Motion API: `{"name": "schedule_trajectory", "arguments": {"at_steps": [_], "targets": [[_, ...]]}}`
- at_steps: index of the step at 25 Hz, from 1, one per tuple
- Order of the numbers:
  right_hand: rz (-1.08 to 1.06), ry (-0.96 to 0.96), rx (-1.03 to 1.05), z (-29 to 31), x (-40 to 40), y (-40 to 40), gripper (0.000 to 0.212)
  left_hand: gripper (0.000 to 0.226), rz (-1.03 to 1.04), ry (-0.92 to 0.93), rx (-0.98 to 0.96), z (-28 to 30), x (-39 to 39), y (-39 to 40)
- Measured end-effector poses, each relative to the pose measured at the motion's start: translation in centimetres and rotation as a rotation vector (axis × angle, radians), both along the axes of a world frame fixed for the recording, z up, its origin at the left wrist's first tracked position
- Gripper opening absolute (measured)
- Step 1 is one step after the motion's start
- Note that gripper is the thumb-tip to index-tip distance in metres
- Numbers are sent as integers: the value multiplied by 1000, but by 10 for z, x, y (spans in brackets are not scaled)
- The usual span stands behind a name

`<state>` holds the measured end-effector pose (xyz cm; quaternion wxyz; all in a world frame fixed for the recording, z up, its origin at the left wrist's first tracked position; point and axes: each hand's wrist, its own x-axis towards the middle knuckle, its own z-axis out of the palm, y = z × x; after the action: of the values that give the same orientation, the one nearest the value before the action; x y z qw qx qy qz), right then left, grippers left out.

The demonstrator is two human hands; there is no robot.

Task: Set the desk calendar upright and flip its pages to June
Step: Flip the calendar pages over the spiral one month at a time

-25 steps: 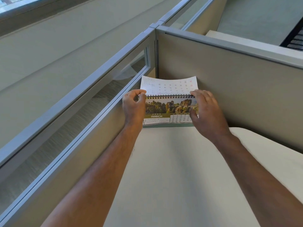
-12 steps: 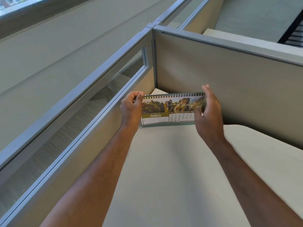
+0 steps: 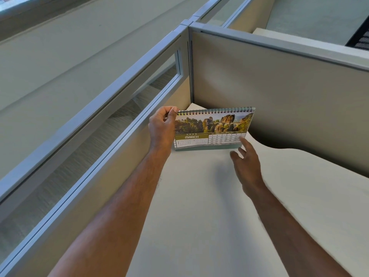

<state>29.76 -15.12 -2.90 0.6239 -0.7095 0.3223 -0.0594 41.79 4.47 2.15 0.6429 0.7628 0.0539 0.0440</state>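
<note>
The desk calendar [image 3: 213, 128] stands upright on the pale desk [image 3: 199, 206], in the corner of the cubicle. Its front page shows a landscape photo of rocks and a bridge above the word MARCH and a date grid, with black spiral binding along the top. My left hand [image 3: 162, 127] pinches the calendar's top left corner by the spiral. My right hand [image 3: 246, 162] hovers just in front of the lower right corner, fingers spread, one fingertip at the edge of the front page, holding nothing.
Beige partition walls [image 3: 279, 92] with grey metal rails close the corner behind and to the right of the calendar. A glazed partition [image 3: 111, 124] runs along the desk's left side. A black mesh object [image 3: 359, 37] shows at the far top right.
The lifted page has gone over the back, leaving MARCH in front. My right hand dropped from the calendar's right edge to its lower right corner. The left hand kept its pinch.
</note>
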Motion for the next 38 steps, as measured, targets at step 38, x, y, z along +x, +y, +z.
{"name": "schedule_trajectory", "arguments": {"at_steps": [38], "targets": [[-47, -6, 99, 80, -23, -24, 19, 17, -26, 99, -46, 12, -4, 3]]}}
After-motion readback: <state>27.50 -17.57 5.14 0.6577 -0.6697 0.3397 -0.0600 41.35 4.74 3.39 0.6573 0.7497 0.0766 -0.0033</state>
